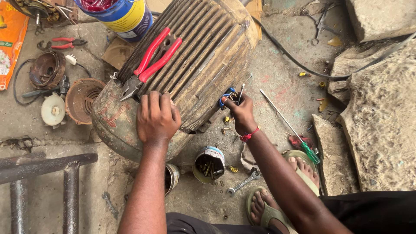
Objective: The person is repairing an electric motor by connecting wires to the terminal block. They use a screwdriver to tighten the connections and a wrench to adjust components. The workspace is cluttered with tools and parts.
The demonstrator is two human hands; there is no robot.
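Rusty ribbed motor housing (203,56) under left hand (157,118), beside right hand (241,113)

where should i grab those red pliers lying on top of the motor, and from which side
Probably by the two red handles, coming down from above. The pliers lie flat along the motor's ribs, handles splayed toward the upper right and free of clutter. The metal jaws point lower left, close to the left hand resting on the casing, so that end is crowded.
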